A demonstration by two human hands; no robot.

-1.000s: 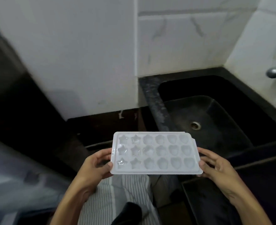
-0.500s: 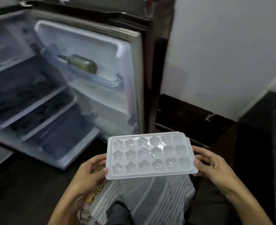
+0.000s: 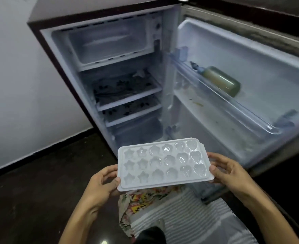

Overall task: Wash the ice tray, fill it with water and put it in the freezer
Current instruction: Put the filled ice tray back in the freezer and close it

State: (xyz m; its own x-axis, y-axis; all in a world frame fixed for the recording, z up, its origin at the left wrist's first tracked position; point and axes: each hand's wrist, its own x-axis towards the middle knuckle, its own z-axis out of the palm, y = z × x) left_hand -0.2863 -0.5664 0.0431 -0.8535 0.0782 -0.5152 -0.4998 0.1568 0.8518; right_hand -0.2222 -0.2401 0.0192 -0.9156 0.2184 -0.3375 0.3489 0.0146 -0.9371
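final step, freezing: left hand [image 3: 102,182] and right hand [image 3: 230,170] grip the ends of the white plastic star-and-heart ice tray [image 3: 164,163], level below the open fridge's top freezer compartment [image 3: 108,43], which calls for a steady lift.

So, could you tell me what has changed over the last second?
The view swung left from the sink to the open fridge, with the ice tray carried along. Unchanged: left hand and right hand grip its short ends, tray roughly level.

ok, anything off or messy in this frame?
Two things. The bottle lies on its side in the open door's shelf rather than upright. Yellowish smears and specks mark the door liner below it. The ice tray looks intact, roughly level, a hand at each end.
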